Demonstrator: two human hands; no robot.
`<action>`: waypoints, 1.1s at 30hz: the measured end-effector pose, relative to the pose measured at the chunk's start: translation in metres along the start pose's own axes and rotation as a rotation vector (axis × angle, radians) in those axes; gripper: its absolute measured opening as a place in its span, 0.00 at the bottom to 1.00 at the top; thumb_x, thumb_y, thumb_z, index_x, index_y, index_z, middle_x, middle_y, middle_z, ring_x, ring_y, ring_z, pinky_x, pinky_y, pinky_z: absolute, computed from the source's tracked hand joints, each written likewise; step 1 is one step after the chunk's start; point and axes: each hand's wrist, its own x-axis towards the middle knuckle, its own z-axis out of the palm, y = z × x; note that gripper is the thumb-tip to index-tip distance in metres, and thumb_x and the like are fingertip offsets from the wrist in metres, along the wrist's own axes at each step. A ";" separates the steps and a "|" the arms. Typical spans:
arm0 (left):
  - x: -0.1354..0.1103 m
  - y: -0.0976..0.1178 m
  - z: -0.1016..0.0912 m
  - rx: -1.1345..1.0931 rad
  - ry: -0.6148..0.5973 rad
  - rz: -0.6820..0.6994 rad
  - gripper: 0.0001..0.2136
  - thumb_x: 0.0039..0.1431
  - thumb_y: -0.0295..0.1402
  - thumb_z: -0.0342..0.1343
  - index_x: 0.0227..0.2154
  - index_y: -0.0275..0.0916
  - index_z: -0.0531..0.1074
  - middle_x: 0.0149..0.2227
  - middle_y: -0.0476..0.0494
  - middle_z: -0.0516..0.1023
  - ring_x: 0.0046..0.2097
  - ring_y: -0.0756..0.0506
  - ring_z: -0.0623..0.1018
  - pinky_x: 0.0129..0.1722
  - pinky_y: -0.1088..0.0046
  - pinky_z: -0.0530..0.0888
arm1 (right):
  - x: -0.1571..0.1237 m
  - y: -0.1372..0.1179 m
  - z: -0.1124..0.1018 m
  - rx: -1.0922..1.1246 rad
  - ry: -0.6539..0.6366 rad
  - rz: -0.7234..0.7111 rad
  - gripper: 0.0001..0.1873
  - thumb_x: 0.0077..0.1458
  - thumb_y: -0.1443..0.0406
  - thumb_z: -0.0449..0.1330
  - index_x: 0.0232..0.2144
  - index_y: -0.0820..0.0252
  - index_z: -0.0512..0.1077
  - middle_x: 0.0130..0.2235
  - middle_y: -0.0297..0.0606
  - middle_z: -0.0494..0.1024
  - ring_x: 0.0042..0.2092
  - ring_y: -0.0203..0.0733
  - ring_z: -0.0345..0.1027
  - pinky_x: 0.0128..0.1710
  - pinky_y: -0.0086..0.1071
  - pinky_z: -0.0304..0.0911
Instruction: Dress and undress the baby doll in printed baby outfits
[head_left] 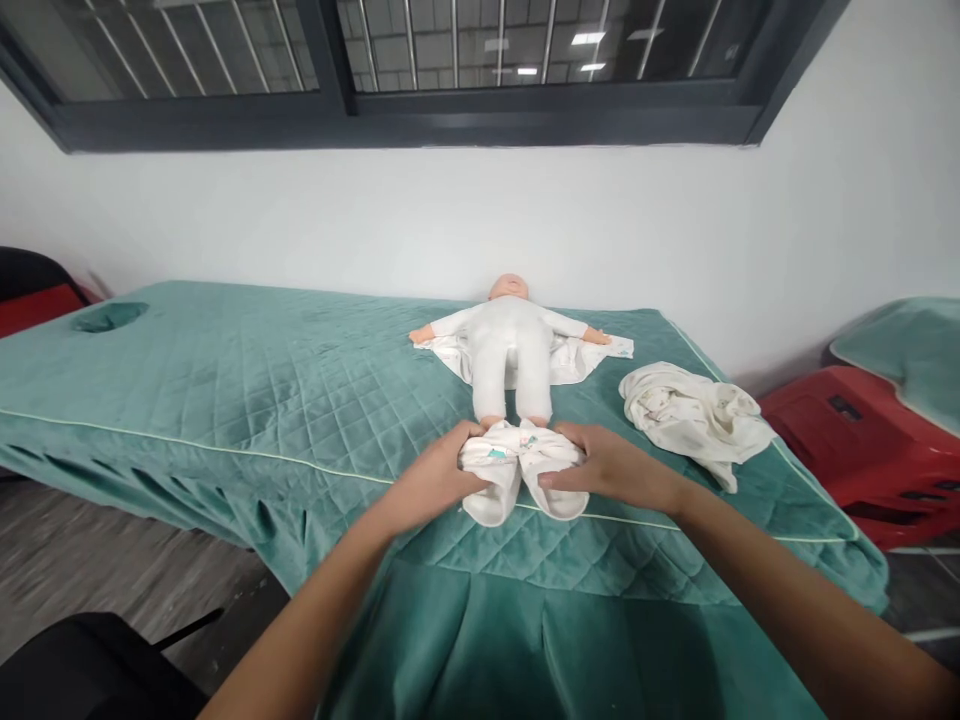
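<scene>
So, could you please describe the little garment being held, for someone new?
On the teal quilted bed, a baby doll lies by the wall. At its feet, the left hand and right hand bunch a small white printed garment; unlike the crumpled cloth to its right, it forms two rounded tubes.

The person is showing 2 bare arms: the left forearm (322, 600) and right forearm (787, 600) are running long, slim and sleeveless, the left hand (429, 482) and right hand (609, 466) likewise uncovered.
</scene>
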 end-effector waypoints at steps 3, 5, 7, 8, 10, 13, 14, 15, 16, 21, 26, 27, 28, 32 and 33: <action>-0.007 0.024 -0.032 0.039 -0.273 0.011 0.24 0.55 0.44 0.62 0.53 0.44 0.68 0.49 0.46 0.77 0.47 0.41 0.76 0.43 0.68 0.73 | -0.005 -0.017 -0.011 0.174 -0.132 0.050 0.26 0.46 0.48 0.70 0.42 0.58 0.75 0.38 0.36 0.78 0.38 0.44 0.71 0.34 0.33 0.64; -0.006 0.038 -0.053 0.096 -0.411 0.030 0.22 0.57 0.47 0.60 0.51 0.45 0.71 0.48 0.47 0.78 0.46 0.41 0.77 0.41 0.70 0.73 | -0.005 -0.027 -0.020 0.198 -0.144 0.039 0.23 0.44 0.50 0.71 0.35 0.59 0.73 0.33 0.32 0.74 0.33 0.39 0.67 0.30 0.30 0.59; 0.000 0.053 -0.071 0.193 -0.391 0.051 0.18 0.59 0.49 0.57 0.45 0.44 0.74 0.46 0.47 0.79 0.44 0.41 0.77 0.39 0.70 0.72 | -0.004 -0.037 -0.029 0.210 -0.137 -0.005 0.22 0.43 0.51 0.72 0.31 0.59 0.71 0.31 0.30 0.72 0.32 0.36 0.64 0.28 0.29 0.57; 0.003 0.061 -0.078 0.247 -0.332 0.078 0.17 0.59 0.49 0.56 0.43 0.44 0.75 0.45 0.47 0.79 0.43 0.41 0.77 0.38 0.70 0.72 | -0.003 -0.042 -0.034 0.227 -0.138 -0.035 0.22 0.44 0.51 0.72 0.31 0.59 0.70 0.31 0.30 0.72 0.32 0.36 0.65 0.29 0.29 0.57; 0.009 0.078 -0.088 0.335 -0.176 0.161 0.15 0.58 0.48 0.57 0.39 0.42 0.74 0.43 0.47 0.79 0.42 0.42 0.77 0.36 0.71 0.72 | -0.001 -0.054 -0.047 0.253 -0.132 -0.102 0.22 0.46 0.50 0.71 0.34 0.60 0.71 0.33 0.32 0.73 0.34 0.37 0.66 0.32 0.29 0.59; 0.011 0.106 -0.093 0.373 0.041 0.261 0.12 0.56 0.44 0.59 0.34 0.40 0.71 0.35 0.49 0.78 0.36 0.45 0.75 0.31 0.74 0.70 | 0.002 -0.076 -0.066 0.190 -0.118 -0.175 0.21 0.52 0.48 0.66 0.36 0.59 0.74 0.37 0.35 0.76 0.39 0.39 0.68 0.37 0.32 0.62; 0.011 0.115 -0.094 0.362 0.101 0.287 0.10 0.55 0.41 0.59 0.32 0.40 0.70 0.32 0.50 0.76 0.33 0.47 0.74 0.29 0.75 0.68 | 0.003 -0.085 -0.072 0.157 -0.133 -0.185 0.21 0.53 0.47 0.65 0.36 0.59 0.75 0.38 0.36 0.77 0.40 0.40 0.69 0.39 0.33 0.63; 0.009 0.123 -0.094 0.340 0.154 0.318 0.09 0.54 0.39 0.60 0.30 0.40 0.68 0.29 0.52 0.74 0.31 0.49 0.73 0.27 0.77 0.67 | 0.003 -0.094 -0.077 0.129 -0.160 -0.187 0.21 0.54 0.46 0.64 0.36 0.58 0.77 0.39 0.37 0.78 0.41 0.41 0.70 0.41 0.34 0.64; 0.008 0.131 -0.093 0.308 0.193 0.352 0.08 0.53 0.36 0.60 0.29 0.39 0.67 0.28 0.53 0.72 0.30 0.50 0.71 0.26 0.78 0.66 | 0.003 -0.103 -0.081 0.107 -0.188 -0.183 0.22 0.54 0.45 0.63 0.36 0.57 0.78 0.39 0.38 0.78 0.41 0.42 0.70 0.42 0.35 0.65; 0.013 0.151 -0.096 0.112 0.051 0.420 0.13 0.49 0.33 0.64 0.37 0.38 0.71 0.32 0.51 0.76 0.32 0.49 0.76 0.27 0.78 0.70 | 0.001 -0.141 -0.091 0.039 -0.227 -0.153 0.20 0.48 0.48 0.69 0.33 0.57 0.80 0.32 0.38 0.79 0.37 0.42 0.72 0.35 0.33 0.67; 0.027 0.162 -0.096 -0.099 -0.300 0.373 0.17 0.48 0.38 0.67 0.39 0.37 0.73 0.35 0.44 0.80 0.35 0.42 0.81 0.31 0.69 0.77 | -0.003 -0.161 -0.098 0.021 -0.109 -0.250 0.18 0.47 0.53 0.73 0.31 0.60 0.78 0.28 0.35 0.77 0.31 0.37 0.71 0.28 0.30 0.64; 0.029 0.163 -0.094 -0.126 -0.262 0.373 0.16 0.51 0.41 0.66 0.38 0.36 0.73 0.33 0.43 0.80 0.36 0.41 0.82 0.32 0.67 0.78 | -0.005 -0.163 -0.100 0.024 -0.069 -0.280 0.18 0.46 0.53 0.73 0.30 0.61 0.77 0.28 0.34 0.76 0.30 0.36 0.70 0.28 0.29 0.64; 0.030 0.165 -0.092 -0.140 -0.195 0.374 0.16 0.54 0.44 0.64 0.37 0.35 0.74 0.32 0.43 0.79 0.37 0.40 0.82 0.34 0.66 0.78 | -0.007 -0.165 -0.102 0.031 -0.031 -0.311 0.18 0.46 0.54 0.73 0.29 0.61 0.76 0.27 0.34 0.76 0.29 0.35 0.69 0.27 0.28 0.63; 0.032 0.170 -0.085 -0.109 -0.150 0.346 0.21 0.59 0.52 0.58 0.31 0.35 0.74 0.29 0.42 0.79 0.37 0.39 0.83 0.35 0.61 0.79 | -0.018 -0.169 -0.109 0.073 0.057 -0.432 0.18 0.47 0.56 0.74 0.26 0.60 0.70 0.25 0.30 0.73 0.26 0.31 0.66 0.24 0.26 0.60; 0.032 0.171 -0.083 -0.091 -0.175 0.348 0.20 0.57 0.52 0.60 0.30 0.36 0.74 0.29 0.42 0.79 0.36 0.39 0.82 0.34 0.60 0.79 | -0.021 -0.170 -0.110 0.079 0.055 -0.450 0.19 0.47 0.57 0.74 0.26 0.60 0.69 0.25 0.29 0.72 0.26 0.31 0.65 0.24 0.25 0.59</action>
